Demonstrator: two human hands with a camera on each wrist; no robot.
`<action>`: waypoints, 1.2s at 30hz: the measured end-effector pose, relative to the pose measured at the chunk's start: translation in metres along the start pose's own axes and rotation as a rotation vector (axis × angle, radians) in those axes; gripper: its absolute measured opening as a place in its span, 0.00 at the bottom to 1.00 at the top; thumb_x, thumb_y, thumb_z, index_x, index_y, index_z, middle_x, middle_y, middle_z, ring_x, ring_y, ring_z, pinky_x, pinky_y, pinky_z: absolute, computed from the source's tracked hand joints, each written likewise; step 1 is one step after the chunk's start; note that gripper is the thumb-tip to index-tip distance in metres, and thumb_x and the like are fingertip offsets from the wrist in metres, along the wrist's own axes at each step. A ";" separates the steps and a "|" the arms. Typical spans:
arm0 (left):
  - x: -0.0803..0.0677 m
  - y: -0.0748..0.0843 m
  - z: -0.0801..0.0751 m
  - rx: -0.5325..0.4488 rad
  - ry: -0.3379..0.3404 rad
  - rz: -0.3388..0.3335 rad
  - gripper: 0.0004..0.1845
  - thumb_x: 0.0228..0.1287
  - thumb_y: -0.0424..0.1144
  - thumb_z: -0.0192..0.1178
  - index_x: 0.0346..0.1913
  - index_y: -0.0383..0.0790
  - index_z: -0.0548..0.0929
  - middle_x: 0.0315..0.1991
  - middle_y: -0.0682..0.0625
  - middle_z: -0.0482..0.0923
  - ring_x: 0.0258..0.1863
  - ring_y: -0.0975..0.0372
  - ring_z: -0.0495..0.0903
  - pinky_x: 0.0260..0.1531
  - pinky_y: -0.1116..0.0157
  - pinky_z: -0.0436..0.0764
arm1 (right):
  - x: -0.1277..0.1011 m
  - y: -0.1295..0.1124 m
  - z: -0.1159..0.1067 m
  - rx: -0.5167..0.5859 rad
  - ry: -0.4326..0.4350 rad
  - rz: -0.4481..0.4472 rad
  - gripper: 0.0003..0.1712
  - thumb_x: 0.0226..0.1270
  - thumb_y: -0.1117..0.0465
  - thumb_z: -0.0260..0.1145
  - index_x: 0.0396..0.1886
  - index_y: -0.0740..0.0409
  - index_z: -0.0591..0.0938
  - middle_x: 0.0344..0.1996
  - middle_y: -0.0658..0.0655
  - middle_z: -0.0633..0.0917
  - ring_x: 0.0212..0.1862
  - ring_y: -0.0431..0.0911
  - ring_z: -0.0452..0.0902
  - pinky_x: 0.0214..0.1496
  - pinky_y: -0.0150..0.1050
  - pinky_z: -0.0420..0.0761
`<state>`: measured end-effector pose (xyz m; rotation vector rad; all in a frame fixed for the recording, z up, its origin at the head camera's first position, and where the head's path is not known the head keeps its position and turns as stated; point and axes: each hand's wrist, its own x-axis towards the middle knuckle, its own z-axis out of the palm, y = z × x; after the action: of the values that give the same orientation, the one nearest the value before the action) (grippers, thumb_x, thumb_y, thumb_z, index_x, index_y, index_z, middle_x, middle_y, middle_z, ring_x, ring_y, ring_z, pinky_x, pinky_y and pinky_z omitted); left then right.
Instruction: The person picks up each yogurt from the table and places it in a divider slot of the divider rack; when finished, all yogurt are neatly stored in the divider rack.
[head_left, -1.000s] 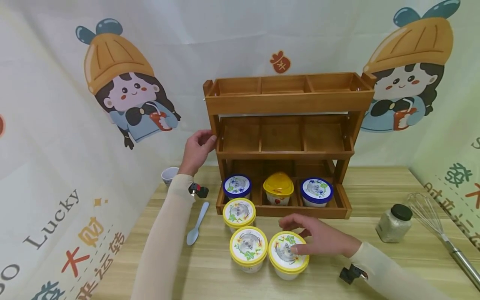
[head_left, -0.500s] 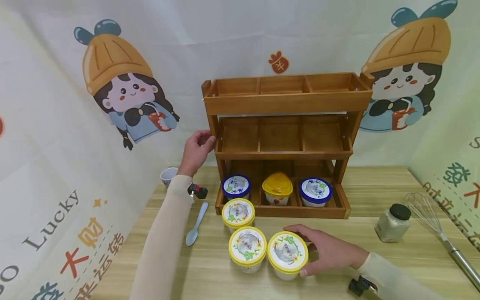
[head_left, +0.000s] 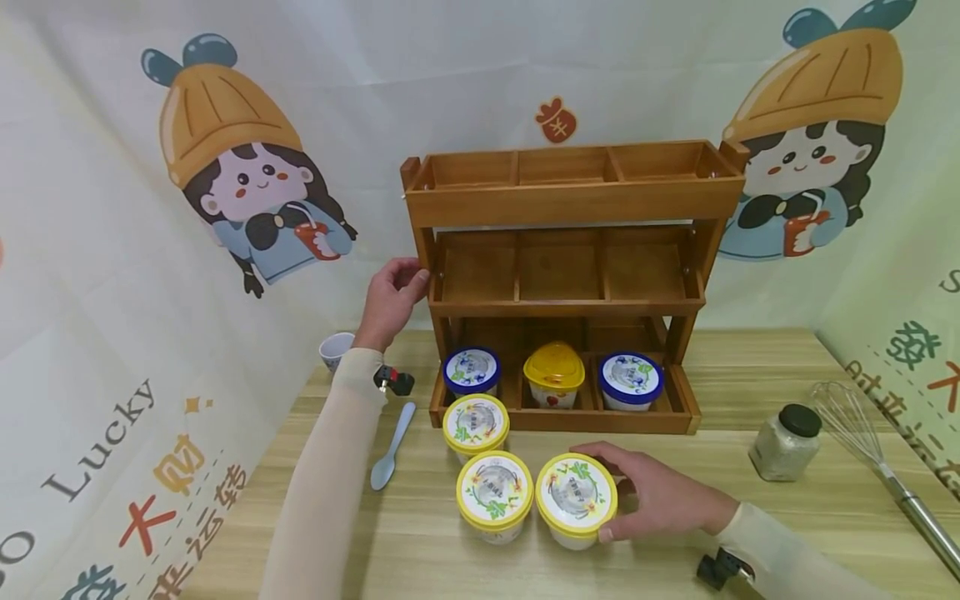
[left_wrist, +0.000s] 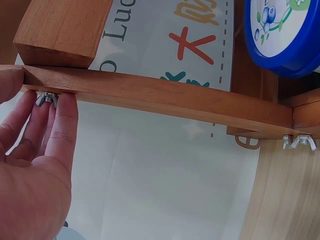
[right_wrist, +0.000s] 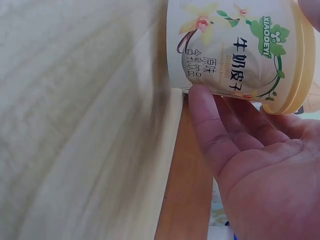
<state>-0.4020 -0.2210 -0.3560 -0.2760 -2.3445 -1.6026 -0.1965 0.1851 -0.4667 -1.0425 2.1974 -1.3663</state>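
My left hand (head_left: 388, 304) holds the left post of a three-tier wooden rack (head_left: 570, 310). In the left wrist view the thumb lies on one side of the post (left_wrist: 150, 100), the fingers on the other, around a wing nut (left_wrist: 47, 98). At the front, my right hand (head_left: 660, 497) grips the side of a yellow-lidded tub (head_left: 577, 494), thumb near, fingers behind; the right wrist view shows its flower-printed wall. Two more yellow-lidded tubs stand close by: one (head_left: 495, 492) beside it, another (head_left: 476, 423) before the rack.
On the rack's bottom tier sit a blue-lidded tub (head_left: 472, 368) at left, a yellow-domed cup (head_left: 554, 372) in the middle and another blue-lidded tub (head_left: 631, 377) at right. A spoon (head_left: 390, 454) and small cup (head_left: 334, 348) lie left; a jar (head_left: 786, 443) and whisk (head_left: 877, 458) lie right.
My right hand has gone from above the right-hand yellow-lidded tub to its side and now grips it; the tub has risen slightly. My left hand has stayed on the rack's post.
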 end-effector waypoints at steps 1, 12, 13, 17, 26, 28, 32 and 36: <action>0.000 0.000 0.000 0.000 0.001 0.000 0.24 0.80 0.50 0.60 0.69 0.42 0.77 0.61 0.42 0.80 0.58 0.53 0.81 0.62 0.56 0.86 | 0.000 -0.001 -0.001 -0.001 0.005 -0.002 0.54 0.59 0.58 0.82 0.80 0.62 0.63 0.68 0.57 0.80 0.65 0.38 0.79 0.59 0.37 0.87; -0.001 0.002 0.000 -0.001 -0.008 -0.001 0.23 0.80 0.49 0.59 0.69 0.43 0.76 0.61 0.42 0.80 0.60 0.52 0.80 0.64 0.53 0.85 | -0.001 -0.007 -0.015 -0.042 0.078 -0.002 0.54 0.59 0.57 0.82 0.81 0.57 0.65 0.69 0.55 0.80 0.65 0.39 0.79 0.56 0.39 0.88; -0.001 0.002 0.000 -0.001 -0.010 -0.001 0.23 0.80 0.49 0.59 0.69 0.43 0.76 0.61 0.43 0.80 0.59 0.53 0.80 0.63 0.53 0.86 | -0.002 -0.009 -0.016 -0.045 0.089 0.005 0.53 0.59 0.57 0.82 0.81 0.57 0.65 0.69 0.55 0.80 0.65 0.39 0.80 0.56 0.39 0.88; 0.001 0.002 0.000 -0.005 -0.010 0.010 0.23 0.80 0.49 0.60 0.69 0.42 0.76 0.60 0.42 0.80 0.57 0.55 0.80 0.61 0.56 0.87 | -0.003 -0.014 -0.022 -0.074 0.151 0.001 0.54 0.57 0.57 0.83 0.80 0.57 0.66 0.70 0.57 0.80 0.64 0.39 0.80 0.54 0.39 0.89; 0.004 -0.002 0.001 -0.012 -0.003 0.014 0.23 0.80 0.48 0.61 0.68 0.40 0.77 0.59 0.41 0.81 0.56 0.56 0.80 0.59 0.60 0.88 | -0.007 -0.024 -0.041 -0.126 0.288 0.013 0.53 0.57 0.55 0.83 0.80 0.58 0.67 0.69 0.59 0.81 0.60 0.35 0.81 0.52 0.37 0.89; 0.004 -0.002 0.002 -0.010 -0.007 0.013 0.23 0.80 0.49 0.60 0.68 0.41 0.76 0.60 0.41 0.80 0.58 0.55 0.80 0.61 0.58 0.87 | -0.008 -0.026 -0.046 -0.130 0.308 0.017 0.52 0.58 0.56 0.83 0.80 0.56 0.68 0.69 0.60 0.81 0.59 0.37 0.82 0.52 0.37 0.89; 0.006 -0.001 0.003 -0.006 -0.009 0.026 0.24 0.80 0.49 0.60 0.68 0.40 0.76 0.62 0.41 0.79 0.60 0.53 0.79 0.62 0.57 0.86 | -0.009 -0.032 -0.057 -0.148 0.354 0.017 0.50 0.60 0.57 0.82 0.80 0.53 0.68 0.70 0.61 0.79 0.59 0.38 0.82 0.54 0.34 0.88; 0.004 0.001 0.003 0.003 -0.006 0.015 0.22 0.80 0.48 0.59 0.68 0.40 0.75 0.63 0.42 0.79 0.62 0.52 0.78 0.64 0.54 0.86 | -0.008 -0.040 -0.069 -0.191 0.416 0.022 0.51 0.60 0.58 0.82 0.80 0.54 0.67 0.69 0.60 0.79 0.59 0.37 0.80 0.55 0.33 0.87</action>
<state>-0.4057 -0.2178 -0.3543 -0.2970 -2.3429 -1.5939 -0.2182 0.2235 -0.3996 -0.8492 2.6751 -1.4950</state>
